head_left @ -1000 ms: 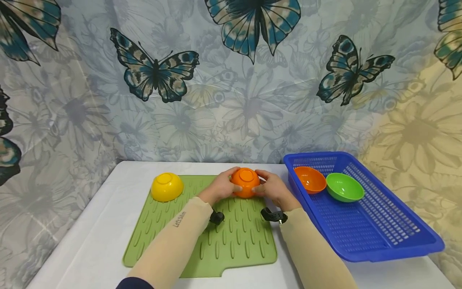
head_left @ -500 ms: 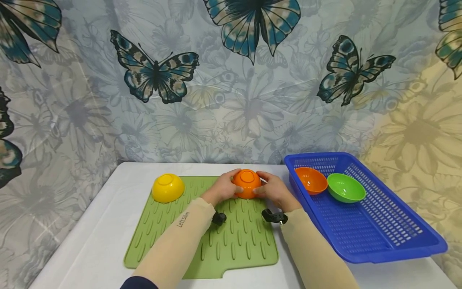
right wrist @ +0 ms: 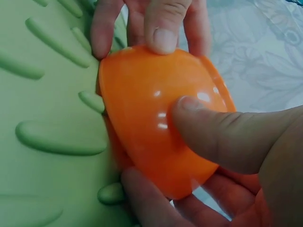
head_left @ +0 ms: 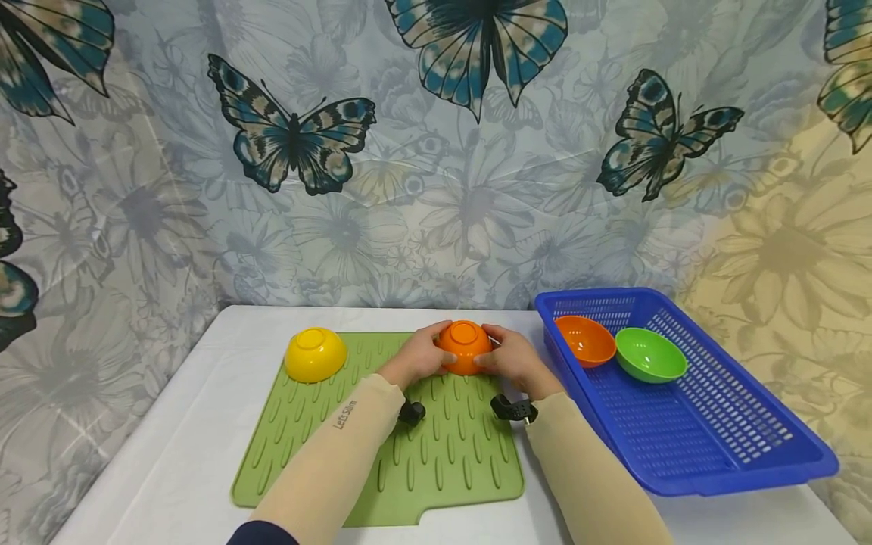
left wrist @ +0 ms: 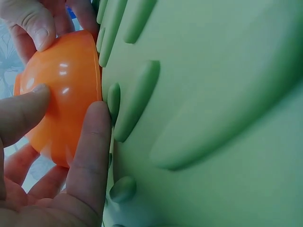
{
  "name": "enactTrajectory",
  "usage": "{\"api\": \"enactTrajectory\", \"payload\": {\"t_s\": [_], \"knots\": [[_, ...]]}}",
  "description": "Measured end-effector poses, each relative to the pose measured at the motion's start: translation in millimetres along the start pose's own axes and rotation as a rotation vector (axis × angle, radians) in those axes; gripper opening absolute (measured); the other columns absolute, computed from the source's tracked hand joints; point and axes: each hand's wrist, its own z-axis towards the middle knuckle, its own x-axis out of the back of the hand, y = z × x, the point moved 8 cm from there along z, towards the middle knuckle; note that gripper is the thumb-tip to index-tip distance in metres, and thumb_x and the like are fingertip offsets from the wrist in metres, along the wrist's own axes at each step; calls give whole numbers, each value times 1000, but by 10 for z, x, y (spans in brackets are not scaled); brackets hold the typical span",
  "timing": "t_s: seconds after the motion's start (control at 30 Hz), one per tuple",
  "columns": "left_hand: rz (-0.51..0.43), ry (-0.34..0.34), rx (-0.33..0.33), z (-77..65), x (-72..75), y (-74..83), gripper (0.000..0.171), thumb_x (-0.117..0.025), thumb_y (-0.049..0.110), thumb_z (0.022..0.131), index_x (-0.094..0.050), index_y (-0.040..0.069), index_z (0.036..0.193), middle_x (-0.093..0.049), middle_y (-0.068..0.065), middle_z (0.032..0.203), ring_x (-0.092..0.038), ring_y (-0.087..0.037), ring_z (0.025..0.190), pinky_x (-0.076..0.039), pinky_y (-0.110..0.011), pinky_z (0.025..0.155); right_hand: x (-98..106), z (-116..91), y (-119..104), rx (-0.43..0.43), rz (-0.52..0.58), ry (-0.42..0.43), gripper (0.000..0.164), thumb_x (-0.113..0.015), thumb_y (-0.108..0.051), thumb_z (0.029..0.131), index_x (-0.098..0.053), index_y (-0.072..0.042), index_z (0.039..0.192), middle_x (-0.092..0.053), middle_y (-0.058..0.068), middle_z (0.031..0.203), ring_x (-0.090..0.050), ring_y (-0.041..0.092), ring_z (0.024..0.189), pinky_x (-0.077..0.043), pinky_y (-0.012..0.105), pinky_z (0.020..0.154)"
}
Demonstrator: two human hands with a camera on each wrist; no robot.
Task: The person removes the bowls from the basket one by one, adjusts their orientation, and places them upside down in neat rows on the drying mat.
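Note:
An orange bowl is upside down at the far right corner of a green ridged mat. My left hand grips its left side, thumb on the near wall and fingers curled round behind. From the other side my right hand holds it the same way. Both wrist views show the bowl with its rim down against or very close to the mat; a thumb from each hand lies on its wall. A yellow bowl stands upside down at the mat's far left corner.
A blue perforated basket stands on the right of the white-covered table. Inside it, a second orange bowl and a green bowl sit with their openings up. A butterfly-patterned cloth hangs behind the table.
Hardly anything differs. Both hands keep hold of the orange bowl at the same place on the mat, and the view shifts only slightly.

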Motion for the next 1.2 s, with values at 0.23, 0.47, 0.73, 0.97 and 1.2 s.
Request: {"api": "enactTrajectory", "payload": {"t_s": [0.23, 0.47, 0.73, 0.97, 1.2], "knots": [[-3, 5, -3, -7, 9, -28, 72, -71, -1, 90, -43, 18, 153, -45, -19, 146, -56, -32, 115, -58, -36, 74, -18, 18, 29, 12, -31, 5, 78, -78, 0, 84, -41, -5, 152, -41, 22, 150, -45, 37, 132, -54, 39, 89], [3, 5, -9, -15, 4, -30, 70, -70, -1, 91, -42, 18, 153, -46, -18, 145, -57, -31, 113, -58, -35, 74, -28, 3, 17, 9, -47, 14, 78, -78, -1, 84, -41, -4, 152, -42, 22, 149, -45, 37, 131, -54, 41, 90], [-6, 1, -16, -14, 6, -24, 71, -70, -2, 91, -43, 17, 153, -46, -19, 146, -56, -32, 114, -58, -36, 74, -13, 5, 24, 16, -18, 13, 77, -79, -1, 83, -42, -4, 151, -41, 22, 150, -43, 37, 134, -54, 41, 89], [-2, 8, -37, -4, 16, -25, 71, -72, -2, 89, -45, 16, 152, -48, -20, 143, -58, -32, 112, -59, -36, 73, 9, 14, 77, 13, 83, 27, 74, -80, 5, 81, -48, -5, 147, -44, 19, 149, -45, 37, 132, -57, 40, 83], [25, 13, -32, -26, 7, 8, 69, -72, -1, 90, -46, 17, 151, -48, -19, 142, -58, -30, 109, -59, -35, 72, 31, 12, 133, -9, 158, 44, 69, -79, 8, 80, -50, -1, 143, -51, 21, 143, -50, 35, 128, -56, 39, 84]]}}
